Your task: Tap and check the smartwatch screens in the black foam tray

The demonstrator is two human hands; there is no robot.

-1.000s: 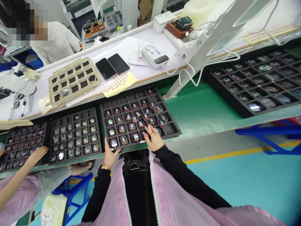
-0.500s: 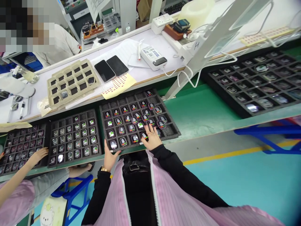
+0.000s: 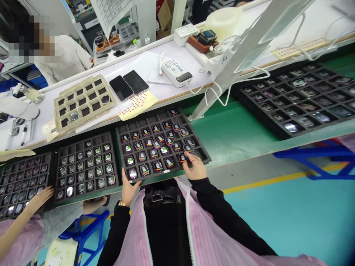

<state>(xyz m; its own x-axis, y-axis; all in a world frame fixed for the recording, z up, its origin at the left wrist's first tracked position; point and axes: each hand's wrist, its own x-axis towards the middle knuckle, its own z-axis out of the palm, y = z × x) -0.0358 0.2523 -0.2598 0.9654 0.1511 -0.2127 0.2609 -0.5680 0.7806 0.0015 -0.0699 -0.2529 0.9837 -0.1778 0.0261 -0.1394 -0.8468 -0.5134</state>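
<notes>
A dark foam tray (image 3: 203, 153) lies before me, its square compartments holding several smartwatches, many with lit screens. At its front left corner rests my left hand (image 3: 129, 189), thumb spread away from the fingers, touching the tray's edge. My right hand (image 3: 196, 167) is at the front right part of the tray. Its thumb and forefinger close at the right side of a smartwatch (image 3: 182, 158) with a lit screen; the fingertips partly cover it. Close by on the left sits another lit smartwatch (image 3: 169, 162). A small white piece (image 3: 166, 171) lies at the tray's front edge.
Similar filled trays stand left (image 3: 85, 166) and right (image 3: 302, 99) on the green bench (image 3: 227, 129). A co-worker's hand (image 3: 41, 197) touches the far-left tray. On the shelf are a beige tray (image 3: 83, 99), two phones (image 3: 122, 88) and a white boxy device (image 3: 176, 72). A slanted post (image 3: 219, 83) rises behind.
My right hand has moved right along the tray, from one smartwatch to the one beside it, which now shows a lit screen. My left hand stays at the corner.
</notes>
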